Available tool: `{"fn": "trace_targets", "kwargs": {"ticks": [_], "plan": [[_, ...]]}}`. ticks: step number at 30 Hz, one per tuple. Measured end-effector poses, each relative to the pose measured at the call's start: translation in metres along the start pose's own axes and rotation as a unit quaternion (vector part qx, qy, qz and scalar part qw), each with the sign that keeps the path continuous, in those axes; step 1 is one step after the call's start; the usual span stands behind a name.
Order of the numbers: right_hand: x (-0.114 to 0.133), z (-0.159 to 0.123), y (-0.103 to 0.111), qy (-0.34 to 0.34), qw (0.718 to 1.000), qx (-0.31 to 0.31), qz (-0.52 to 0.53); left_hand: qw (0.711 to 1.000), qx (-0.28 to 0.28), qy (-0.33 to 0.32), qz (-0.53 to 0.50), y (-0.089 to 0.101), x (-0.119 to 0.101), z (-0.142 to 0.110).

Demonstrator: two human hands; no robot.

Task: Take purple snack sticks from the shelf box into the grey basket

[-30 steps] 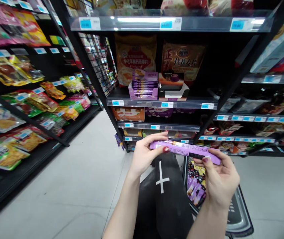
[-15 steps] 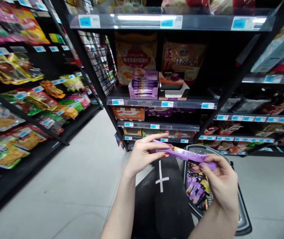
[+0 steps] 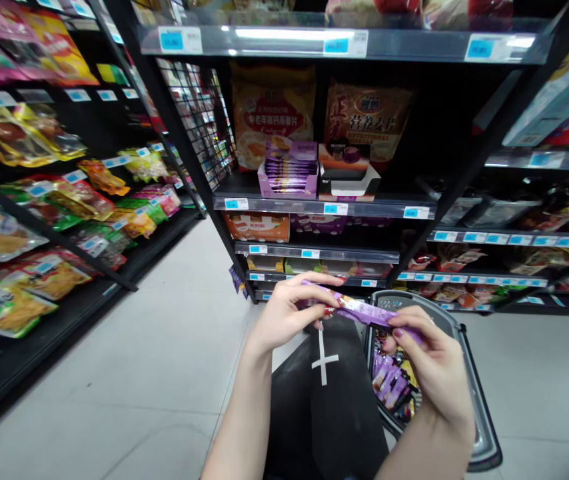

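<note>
Between my two hands a slim purple sachet is stretched slightly aslant above my knee. My left hand pinches its left end between thumb and fingers. At the sachet's right end, my right hand has thumb and fingers closed on it. Below the right hand a grey-rimmed basket stands on the floor. Inside it lie several purple sachets with black and yellow packets among them. On the shelf ahead, an open purple display box is filled with a stack of like sachets.
Beside the purple box stands a black-and-orange display box, its front part low and white. Large cereal bags lean behind both. Lower shelves carry an orange carton and purple cartons. A rack of snack bags runs along the left.
My right hand has shifted slightly left and up along the sachet, toward my left hand. The left fingers have drawn closer together on its end.
</note>
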State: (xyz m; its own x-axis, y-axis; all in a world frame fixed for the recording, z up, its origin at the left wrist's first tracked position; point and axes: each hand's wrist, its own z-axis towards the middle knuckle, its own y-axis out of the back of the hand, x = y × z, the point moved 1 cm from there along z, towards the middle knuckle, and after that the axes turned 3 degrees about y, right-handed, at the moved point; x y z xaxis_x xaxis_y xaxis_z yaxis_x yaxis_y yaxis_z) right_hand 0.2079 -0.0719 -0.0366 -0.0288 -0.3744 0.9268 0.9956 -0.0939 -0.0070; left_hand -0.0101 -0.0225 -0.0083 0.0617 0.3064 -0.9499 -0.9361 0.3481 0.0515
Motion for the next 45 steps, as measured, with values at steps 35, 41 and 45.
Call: {"fn": "trace_targets", "kwargs": {"ticks": [35,41,45], "plan": [[-0.003,0.012,-0.024,0.075,0.971,-0.223,0.036,0.977,-0.116,0.162,-0.072,-0.024,0.007,0.012],[-0.003,0.011,-0.02,0.095,0.966,-0.229,0.069,0.975,-0.049,0.192,-0.1,-0.017,0.01,0.012],[-0.003,0.01,-0.019,0.035,0.969,-0.237,0.062,0.971,-0.038,0.204,-0.122,-0.015,0.013,0.011]]}}
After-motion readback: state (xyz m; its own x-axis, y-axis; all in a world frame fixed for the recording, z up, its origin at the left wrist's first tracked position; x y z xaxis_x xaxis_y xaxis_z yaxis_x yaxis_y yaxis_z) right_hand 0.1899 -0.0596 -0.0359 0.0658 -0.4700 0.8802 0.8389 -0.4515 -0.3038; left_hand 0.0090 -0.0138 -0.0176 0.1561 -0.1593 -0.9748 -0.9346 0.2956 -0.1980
